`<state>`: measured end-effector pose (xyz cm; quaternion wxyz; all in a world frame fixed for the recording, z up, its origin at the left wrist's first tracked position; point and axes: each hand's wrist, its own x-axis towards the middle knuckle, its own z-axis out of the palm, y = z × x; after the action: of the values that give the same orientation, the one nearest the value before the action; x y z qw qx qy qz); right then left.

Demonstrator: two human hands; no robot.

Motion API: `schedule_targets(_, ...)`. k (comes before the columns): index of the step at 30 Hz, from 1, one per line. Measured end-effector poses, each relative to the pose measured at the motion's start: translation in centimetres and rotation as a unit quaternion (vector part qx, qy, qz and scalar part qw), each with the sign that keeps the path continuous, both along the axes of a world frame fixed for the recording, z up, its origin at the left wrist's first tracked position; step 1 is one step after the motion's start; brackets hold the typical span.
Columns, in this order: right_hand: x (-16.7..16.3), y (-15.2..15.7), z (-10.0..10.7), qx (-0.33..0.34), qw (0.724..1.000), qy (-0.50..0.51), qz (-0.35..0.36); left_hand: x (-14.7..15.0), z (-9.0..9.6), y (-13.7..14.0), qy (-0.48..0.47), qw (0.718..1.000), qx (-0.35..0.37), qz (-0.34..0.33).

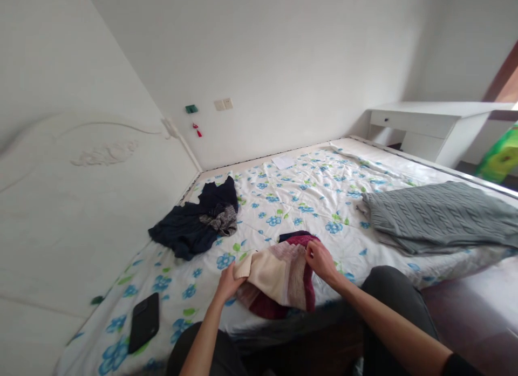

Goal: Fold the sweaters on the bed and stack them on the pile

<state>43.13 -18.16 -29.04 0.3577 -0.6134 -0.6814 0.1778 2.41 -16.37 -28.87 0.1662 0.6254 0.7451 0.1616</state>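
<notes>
A knitted sweater (269,273) in cream, pinkish grey, maroon and navy bands lies bunched at the bed's near edge, between my knees. My left hand (230,281) is closed on its cream ribbed end, at the left. On the other side, my right hand (319,257) pinches the sweater near the maroon band, fingers curled in. Part of the garment droops over the mattress edge, and its underside is hidden.
Dark navy clothing (194,225) lies crumpled by the headboard (101,214). A black phone (144,322) rests at the near left. At the right is a folded grey cable-knit garment (441,214). A white desk (421,120) stands beyond the bed.
</notes>
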Motion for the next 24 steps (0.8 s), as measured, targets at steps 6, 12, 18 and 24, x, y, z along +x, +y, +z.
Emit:
schedule_targets(6, -6.3, -6.6, -0.9, -0.002, 0.985, -0.054, 0.162, -1.4, 0.8, -0.6, 0.075, 0.994, -0.075, 0.010)
schedule_targets(12, -1.7, -2.3, 1.0, -0.103, 0.991, 0.081, 0.036, -1.4, 2.9, 0.4, -0.180, 0.967, 0.067, 0.168)
schedule_targets(18, 7.7, 1.8, 1.7, -0.077, 0.967, 0.188, -0.151, 0.8, 3.3, 0.4, -0.495, 0.840, 0.136, 0.174)
schedule_targets(24, 7.7, 0.9, -2.3, -0.158, 0.971, 0.098, -0.147, 1.2, 2.5, -0.9, -0.205, 0.978, 0.049, 0.004)
